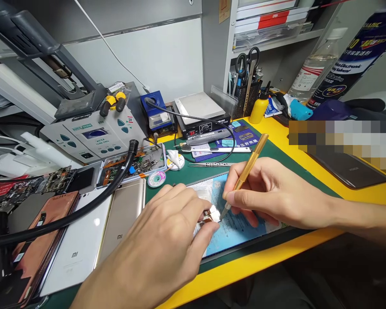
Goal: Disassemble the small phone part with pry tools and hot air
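My right hand [260,193] grips a craft knife [251,162] with a gold knurled handle, its blade tip pointing down and left. Between the thumb and fingers of my left hand [167,231] is a small electronic part [212,213], with white and copper-brown areas; much of it is hidden by the fingers. The blade tip meets or nearly meets the right edge of this part; I cannot tell which. Both hands are over a light-blue work pad [234,238], which lies on a green mat [276,161].
Phones [79,240] lie in a row at left, with a black hose [93,206] arching over them. Behind stand a hot-air station [98,133], a parts tray [162,161] and a heating plate [199,107]. Tweezers [209,165], a solder-wick spool [156,179] and a yellow bottle [259,107] are nearby.
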A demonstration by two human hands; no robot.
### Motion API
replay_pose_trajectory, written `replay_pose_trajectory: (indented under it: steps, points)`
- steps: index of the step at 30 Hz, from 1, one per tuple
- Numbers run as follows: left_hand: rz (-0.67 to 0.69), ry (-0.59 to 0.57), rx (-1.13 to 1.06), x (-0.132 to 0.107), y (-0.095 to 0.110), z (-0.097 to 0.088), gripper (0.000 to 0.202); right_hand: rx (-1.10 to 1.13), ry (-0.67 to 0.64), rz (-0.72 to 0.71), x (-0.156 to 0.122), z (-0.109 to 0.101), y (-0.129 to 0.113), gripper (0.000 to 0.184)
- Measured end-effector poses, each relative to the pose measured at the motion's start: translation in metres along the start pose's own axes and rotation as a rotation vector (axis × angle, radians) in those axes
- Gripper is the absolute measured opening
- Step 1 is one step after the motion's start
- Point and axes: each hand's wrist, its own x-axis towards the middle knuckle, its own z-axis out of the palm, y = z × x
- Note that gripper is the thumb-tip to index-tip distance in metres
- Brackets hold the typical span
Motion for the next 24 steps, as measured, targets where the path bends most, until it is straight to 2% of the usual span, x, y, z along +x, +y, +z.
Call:
replay_pose_trajectory:
  steps: [9, 19, 24]
  points:
    - [-0.023, -0.025, -0.010, -0.002, 0.000, -0.002, 0.012, 0.019, -0.017, 0.021, -0.001, -0.001, 0.000, 0.011]
    - [-0.053, -0.080, -0.013, -0.003, 0.002, -0.009, 0.022, 0.000, -0.015, 0.025, 0.000, -0.002, -0.002, 0.009]
    - [-0.009, 0.008, -0.051, 0.000, 0.010, -0.013, 0.015, 0.034, -0.005, 0.046, 0.001, -0.005, -0.002, 0.009]
